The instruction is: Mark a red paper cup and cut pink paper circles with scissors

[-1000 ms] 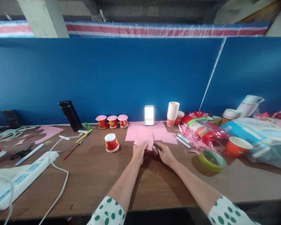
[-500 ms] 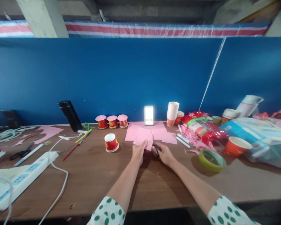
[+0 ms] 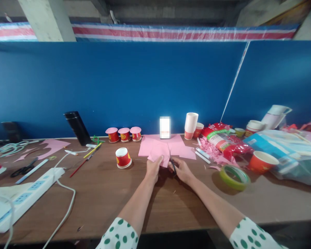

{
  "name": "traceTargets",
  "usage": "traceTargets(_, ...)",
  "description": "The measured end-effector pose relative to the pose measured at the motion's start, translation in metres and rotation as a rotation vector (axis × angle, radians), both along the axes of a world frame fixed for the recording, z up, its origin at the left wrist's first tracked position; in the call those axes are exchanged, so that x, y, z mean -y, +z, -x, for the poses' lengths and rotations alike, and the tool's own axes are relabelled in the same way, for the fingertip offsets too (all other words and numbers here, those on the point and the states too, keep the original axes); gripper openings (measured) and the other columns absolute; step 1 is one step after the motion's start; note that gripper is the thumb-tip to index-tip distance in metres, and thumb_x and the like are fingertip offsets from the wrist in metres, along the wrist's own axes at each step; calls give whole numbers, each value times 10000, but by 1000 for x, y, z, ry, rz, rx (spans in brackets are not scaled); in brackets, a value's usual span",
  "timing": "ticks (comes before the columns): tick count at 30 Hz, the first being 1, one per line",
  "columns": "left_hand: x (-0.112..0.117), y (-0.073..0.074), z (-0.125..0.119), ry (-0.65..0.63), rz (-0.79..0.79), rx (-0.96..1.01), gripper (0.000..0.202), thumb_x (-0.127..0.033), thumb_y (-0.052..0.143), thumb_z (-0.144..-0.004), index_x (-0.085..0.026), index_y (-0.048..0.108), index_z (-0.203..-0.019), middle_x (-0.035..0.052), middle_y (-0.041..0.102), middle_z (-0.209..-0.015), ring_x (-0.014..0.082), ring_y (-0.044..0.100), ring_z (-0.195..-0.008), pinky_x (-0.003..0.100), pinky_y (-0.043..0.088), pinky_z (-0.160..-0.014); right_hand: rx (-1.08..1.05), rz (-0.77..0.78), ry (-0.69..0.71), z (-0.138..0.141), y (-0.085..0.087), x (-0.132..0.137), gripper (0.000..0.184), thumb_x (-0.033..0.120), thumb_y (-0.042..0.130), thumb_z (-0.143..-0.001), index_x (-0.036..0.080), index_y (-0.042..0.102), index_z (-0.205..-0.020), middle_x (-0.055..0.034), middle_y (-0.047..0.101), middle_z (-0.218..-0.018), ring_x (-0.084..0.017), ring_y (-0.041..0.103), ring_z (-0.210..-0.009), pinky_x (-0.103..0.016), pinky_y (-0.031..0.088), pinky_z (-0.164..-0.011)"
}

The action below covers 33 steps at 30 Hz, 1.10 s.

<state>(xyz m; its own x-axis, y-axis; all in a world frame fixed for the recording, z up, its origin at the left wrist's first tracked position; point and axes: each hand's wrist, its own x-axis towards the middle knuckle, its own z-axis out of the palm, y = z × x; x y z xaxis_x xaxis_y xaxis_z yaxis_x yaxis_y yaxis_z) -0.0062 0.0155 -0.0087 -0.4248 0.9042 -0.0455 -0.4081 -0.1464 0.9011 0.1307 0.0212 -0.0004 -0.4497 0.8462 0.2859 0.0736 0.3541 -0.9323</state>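
Observation:
Between thumb and fingers, my left hand (image 3: pixel 154 167) pinches a piece of pink paper (image 3: pixel 159 151) with a rounded outline. My right hand (image 3: pixel 180 169) is closed around dark-handled scissors (image 3: pixel 173 165), whose blades point away from me and meet the paper's right edge. Behind the held piece, larger pink sheets (image 3: pixel 176 140) lie flat on the table. To the left stands a short red paper cup (image 3: pixel 123 159), its white end up. Farther back, three small red cups (image 3: pixel 124 135) in a row carry pink paper discs on top.
A black flask (image 3: pixel 77 128), a white power strip (image 3: pixel 28 197) and black scissors (image 3: pixel 24 169) are on the left. At right lie yellow-green tape (image 3: pixel 234 178), a red bag (image 3: pixel 225 140), an orange cup (image 3: pixel 263 162) and a plastic package (image 3: pixel 295 152). Stacked white cups (image 3: pixel 191 125) stand behind.
The held pink paper has shifted very slightly, its lower edge a touch lower. Both hands stay in nearly the same place, and the scissors remain at the paper's right edge.

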Motion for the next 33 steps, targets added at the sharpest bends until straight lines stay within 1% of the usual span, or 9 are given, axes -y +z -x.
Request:
traceTargets(5, 1, 2, 0, -4, 4, 9, 463, -283, 762, -540, -80, 634, -936, 120, 688, -797, 210, 649, -670, 299, 524, -580, -10, 4, 2, 0, 1, 0, 261, 413, 554, -775, 158, 529, -720, 29, 485, -571, -101, 450, -524, -212, 375, -502)
traceTargets(9, 1, 1, 0, -1, 2, 0, 469, -290, 762, -540, -85, 632, -942, 122, 688, -811, 212, 652, -690, 297, 527, -592, -3, 13, -6, 0, 2, 0, 269, 424, 554, -771, 157, 540, -745, 27, 491, -571, -102, 453, -515, -211, 382, -489)
traceTargets(14, 0, 1, 0, -10, -11, 15, 459, -287, 755, -549, -84, 628, -941, 121, 687, -806, 214, 651, -674, 314, 530, -592, 10, 18, -19, 0, 2, 1, 313, 453, 551, -766, 147, 570, -827, 23, 508, -571, -110, 471, -515, -211, 388, -476)
traceTargets(19, 2, 3, -1, -8, -15, 22, 451, -280, 752, -553, -79, 627, -937, 118, 685, -791, 211, 647, -652, 313, 529, -569, 16, 3, -20, -1, 2, 1, 323, 461, 525, -782, 145, 578, -822, 22, 500, -563, -105, 462, -511, -206, 384, -475)
traceTargets(23, 3, 4, 0, -7, 10, 24, 470, -292, 756, -545, -78, 628, -944, 115, 687, -773, 204, 645, -625, 307, 525, -554, 26, 6, -24, -1, 2, 1, 331, 455, 512, -792, 140, 589, -862, 18, 500, -560, -105, 457, -501, -206, 379, -465)
traceTargets(27, 2, 3, 0, 11, -11, 30, 466, -284, 759, -542, -76, 634, -940, 126, 689, -819, 211, 650, -682, 308, 527, -597, 35, 13, -27, -1, 2, 1, 358, 469, 503, -791, 139, 594, -897, 18, 503, -547, -104, 451, -482, -200, 367, -436)
traceTargets(30, 1, 2, 0, 10, -24, 35, 462, -286, 753, -552, -74, 635, -944, 134, 687, -848, 215, 650, -709, 312, 527, -615, 40, 8, -34, -1, 3, 2, 338, 456, 510, -789, 141, 599, -874, 18, 509, -542, -104, 458, -482, -200, 370, -440)
traceTargets(33, 0, 1, 0, 22, -14, 24, 454, -293, 754, -551, -81, 641, -937, 128, 689, -839, 211, 650, -705, 310, 527, -615, 48, 6, -36, -1, 4, 2, 319, 445, 511, -790, 146, 598, -864, 19, 511, -533, -105, 459, -477, -198, 366, -434)
